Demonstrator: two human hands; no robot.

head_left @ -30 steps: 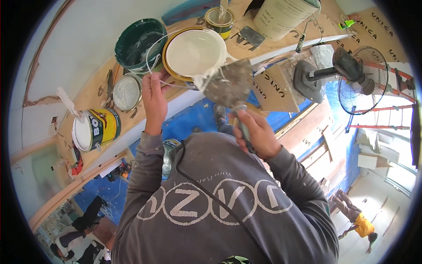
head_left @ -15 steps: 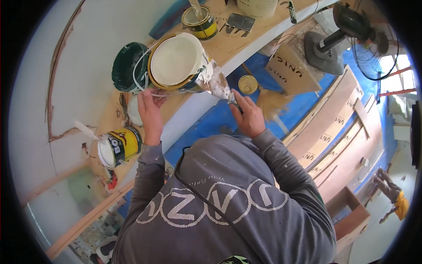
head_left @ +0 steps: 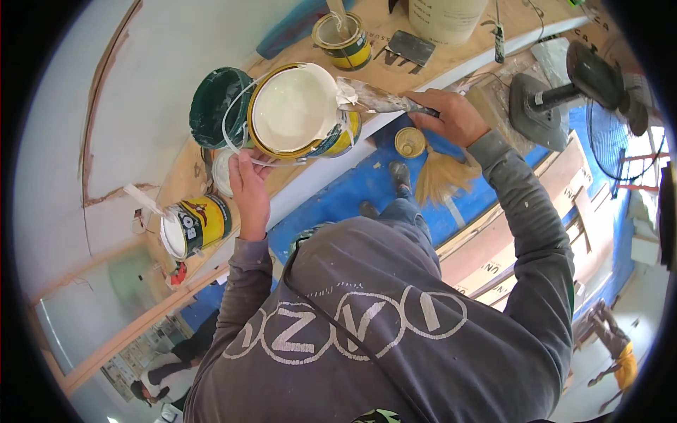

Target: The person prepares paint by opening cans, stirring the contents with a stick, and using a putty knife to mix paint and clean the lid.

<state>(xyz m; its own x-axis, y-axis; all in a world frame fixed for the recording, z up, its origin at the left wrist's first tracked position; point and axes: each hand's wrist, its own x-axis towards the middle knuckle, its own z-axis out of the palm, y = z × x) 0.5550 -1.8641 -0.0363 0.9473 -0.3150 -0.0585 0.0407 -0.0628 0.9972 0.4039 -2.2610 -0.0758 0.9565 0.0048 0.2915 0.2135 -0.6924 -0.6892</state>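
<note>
A large can [head_left: 349,135] of creamy white paint or filler, with a gold rim and a yellow-green label, leans with its mouth toward me on the wooden bench. My left hand [head_left: 250,194] is closed at its near left side, where the white wire-like handle meets the rim; exactly what the fingers grip is partly hidden. In my right hand [head_left: 455,116] is a paint-smeared putty knife [head_left: 381,99], held by its dark handle. Its white-coated blade end touches the can's right rim. Beside the can on the left, a dark green bucket [head_left: 215,116] lies tilted, its inside visible.
Another can [head_left: 208,218] with a brush stands at the bench's near left. Farther back are an open can [head_left: 345,53] holding a stick, a dark flat plate [head_left: 411,48] and a pale bucket [head_left: 444,17]. A fan [head_left: 539,106], a broom [head_left: 444,180] and a distant person [head_left: 624,359] are right.
My right hand has moved right and up, and the putty knife now lies across the can's right rim instead of angling down beside it. My left hand stays at the can.
</note>
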